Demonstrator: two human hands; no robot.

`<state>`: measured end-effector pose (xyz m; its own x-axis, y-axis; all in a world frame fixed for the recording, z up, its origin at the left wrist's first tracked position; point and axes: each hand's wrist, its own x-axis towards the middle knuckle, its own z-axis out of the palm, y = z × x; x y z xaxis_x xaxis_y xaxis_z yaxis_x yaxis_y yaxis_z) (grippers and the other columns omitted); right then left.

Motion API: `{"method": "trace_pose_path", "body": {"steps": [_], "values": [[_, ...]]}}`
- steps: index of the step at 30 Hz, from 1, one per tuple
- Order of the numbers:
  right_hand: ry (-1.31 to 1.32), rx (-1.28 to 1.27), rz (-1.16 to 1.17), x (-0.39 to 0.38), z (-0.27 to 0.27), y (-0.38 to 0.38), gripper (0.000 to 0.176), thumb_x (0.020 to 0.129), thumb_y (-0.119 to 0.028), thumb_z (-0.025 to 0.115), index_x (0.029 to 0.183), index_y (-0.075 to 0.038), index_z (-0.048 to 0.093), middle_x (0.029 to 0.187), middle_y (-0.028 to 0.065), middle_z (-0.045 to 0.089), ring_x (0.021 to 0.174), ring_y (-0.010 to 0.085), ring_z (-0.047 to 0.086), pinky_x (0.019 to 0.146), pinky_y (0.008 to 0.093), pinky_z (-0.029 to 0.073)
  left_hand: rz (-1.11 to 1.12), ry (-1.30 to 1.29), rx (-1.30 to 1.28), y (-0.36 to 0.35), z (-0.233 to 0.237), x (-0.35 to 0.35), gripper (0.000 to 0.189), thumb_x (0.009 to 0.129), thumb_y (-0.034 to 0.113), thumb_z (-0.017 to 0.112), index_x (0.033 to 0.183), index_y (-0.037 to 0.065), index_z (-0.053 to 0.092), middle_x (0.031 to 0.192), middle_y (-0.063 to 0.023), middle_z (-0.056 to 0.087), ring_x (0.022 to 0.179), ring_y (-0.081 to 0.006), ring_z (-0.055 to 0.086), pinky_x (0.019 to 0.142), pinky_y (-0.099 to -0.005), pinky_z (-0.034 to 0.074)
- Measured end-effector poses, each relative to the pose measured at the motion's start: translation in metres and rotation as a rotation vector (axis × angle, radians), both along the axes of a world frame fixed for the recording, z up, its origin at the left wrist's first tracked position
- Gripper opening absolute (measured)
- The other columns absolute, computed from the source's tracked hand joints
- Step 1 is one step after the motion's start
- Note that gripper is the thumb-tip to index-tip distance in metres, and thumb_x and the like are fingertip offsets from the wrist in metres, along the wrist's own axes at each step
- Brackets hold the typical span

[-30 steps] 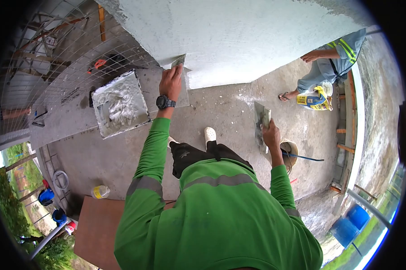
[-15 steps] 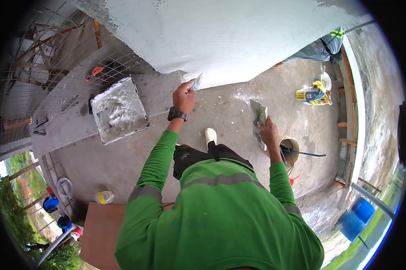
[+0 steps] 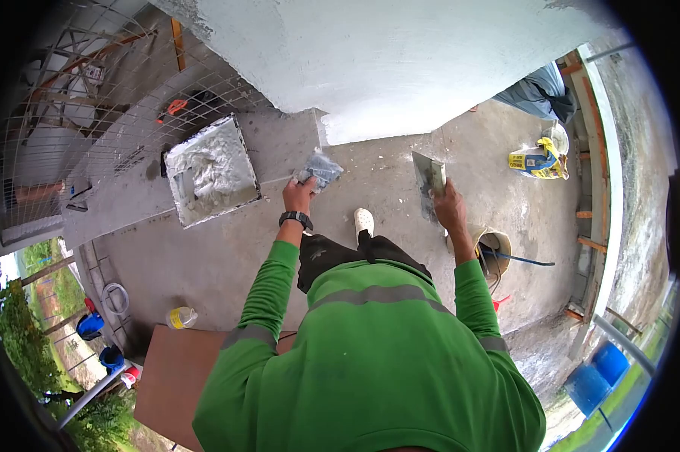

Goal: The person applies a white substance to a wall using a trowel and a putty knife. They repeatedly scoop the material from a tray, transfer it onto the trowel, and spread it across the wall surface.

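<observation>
My left hand (image 3: pixel 299 196), with a dark watch on the wrist, grips a small putty knife (image 3: pixel 321 172) whose broad blade is smeared with grey-white plaster. In my right hand (image 3: pixel 450 209) is a plastering trowel (image 3: pixel 429 181), held by its pale handle with the flat blade on the left side. Both tools are apart from the white plastered wall (image 3: pixel 370 75) ahead of me. To the left of my left hand, a rectangular tub (image 3: pixel 257 197) holds wet white plaster (image 3: pixel 218 166).
Wire mesh (image 3: pixel 54 173) stands at the left. A bucket (image 3: pixel 503 245) with a blue-handled tool is right of my right hand; a yellow-blue bag (image 3: pixel 537 160) lies farther off. Another person's grey clothing (image 3: pixel 539 90) shows beyond the wall. A brown board (image 3: pixel 178 377) lies behind left.
My left hand has drawn back from the wall's lower edge toward my body, turning the putty knife so its blade faces up. The trowel stays at about the same place.
</observation>
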<state>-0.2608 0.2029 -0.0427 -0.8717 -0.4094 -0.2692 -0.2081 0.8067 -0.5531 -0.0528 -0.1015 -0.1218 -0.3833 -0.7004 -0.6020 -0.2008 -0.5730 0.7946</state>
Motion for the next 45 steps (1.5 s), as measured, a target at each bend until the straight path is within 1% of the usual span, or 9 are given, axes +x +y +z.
{"method": "trace_pose_path", "body": {"steps": [4,11,17,21,29,32,39,41,45], "values": [[0.000,0.003,0.050,0.004,-0.005,0.003,0.035,0.087,-0.025,0.061,0.115,-0.006,0.053,0.096,0.0277,0.064,0.089,0.0486,0.059,0.074,0.0531,0.047,0.259,0.020,0.261,0.014,-0.041,0.033,0.020,0.086,0.004,0.066,0.104,0.008,0.058,0.096,-0.0035,0.065,0.081,-0.0169,0.064,0.066,-0.0333,0.053],[-0.040,0.071,0.120,0.001,-0.005,0.006,0.036,0.087,-0.024,0.059,0.117,-0.006,0.053,0.096,0.0277,0.064,0.090,0.0479,0.059,0.075,0.0535,0.047,0.232,0.223,0.402,0.026,-0.090,0.060,0.022,0.087,0.008,0.067,0.105,0.008,0.055,0.096,-0.0053,0.064,0.081,-0.0211,0.064,0.070,-0.0380,0.052],[0.027,0.093,0.123,0.001,-0.002,0.010,0.035,0.087,-0.023,0.059,0.116,-0.006,0.052,0.093,0.0280,0.064,0.090,0.0480,0.059,0.074,0.0533,0.047,0.332,-0.020,0.542,0.028,-0.164,0.078,0.028,0.083,0.003,0.069,0.106,0.002,0.053,0.085,-0.0101,0.063,0.074,-0.0221,0.063,0.054,-0.0340,0.051],[0.002,0.112,0.147,0.003,-0.004,0.012,0.035,0.087,-0.025,0.060,0.116,-0.006,0.053,0.094,0.0277,0.064,0.090,0.0479,0.059,0.075,0.0530,0.047,0.593,0.004,0.409,0.008,-0.129,0.033,0.043,0.080,-0.001,0.069,0.117,-0.001,0.048,0.096,-0.0129,0.062,0.076,-0.0245,0.063,0.056,-0.0351,0.053],[-0.007,0.142,0.086,0.011,-0.014,0.018,0.046,0.086,-0.027,0.061,0.123,0.000,0.052,0.098,0.0295,0.063,0.093,0.0473,0.060,0.078,0.0513,0.048,0.430,0.006,0.243,0.022,-0.085,0.042,0.044,0.081,0.003,0.068,0.121,0.006,0.050,0.108,-0.0110,0.060,0.089,-0.0264,0.062,0.067,-0.0387,0.054],[-0.030,0.173,0.107,0.012,-0.026,0.026,0.053,0.086,-0.027,0.062,0.127,0.003,0.049,0.100,0.0307,0.063,0.095,0.0468,0.060,0.080,0.0499,0.048,0.382,-0.100,0.180,0.035,-0.076,0.062,0.028,0.083,0.002,0.067,0.107,0.012,0.057,0.095,-0.0041,0.061,0.078,-0.0209,0.061,0.063,-0.0344,0.051],[0.009,0.164,0.097,0.010,-0.029,0.030,0.049,0.085,-0.026,0.062,0.124,0.000,0.051,0.097,0.0315,0.062,0.092,0.0483,0.059,0.077,0.0524,0.047,0.436,0.042,0.349,0.034,-0.105,0.081,0.021,0.083,0.006,0.067,0.102,0.008,0.059,0.094,-0.0043,0.063,0.077,-0.0214,0.062,0.062,-0.0359,0.051],[0.005,0.171,0.095,0.009,-0.028,0.031,0.049,0.085,-0.026,0.062,0.124,0.000,0.051,0.097,0.0316,0.062,0.092,0.0482,0.060,0.077,0.0524,0.047,0.017,-0.398,-0.373,0.031,-0.087,0.078,0.017,0.080,0.006,0.066,0.096,0.006,0.060,0.094,-0.0076,0.064,0.076,-0.0260,0.064,0.064,-0.0361,0.051],[0.008,0.158,0.096,0.007,-0.033,0.038,0.047,0.086,-0.026,0.061,0.123,0.000,0.051,0.097,0.0303,0.063,0.092,0.0473,0.060,0.076,0.0521,0.048,-0.111,-0.505,-0.882,0.017,-0.096,0.079,0.026,0.073,0.002,0.066,0.097,0.005,0.056,0.091,-0.0110,0.060,0.089,-0.0304,0.060,0.075,-0.0401,0.049]]}}
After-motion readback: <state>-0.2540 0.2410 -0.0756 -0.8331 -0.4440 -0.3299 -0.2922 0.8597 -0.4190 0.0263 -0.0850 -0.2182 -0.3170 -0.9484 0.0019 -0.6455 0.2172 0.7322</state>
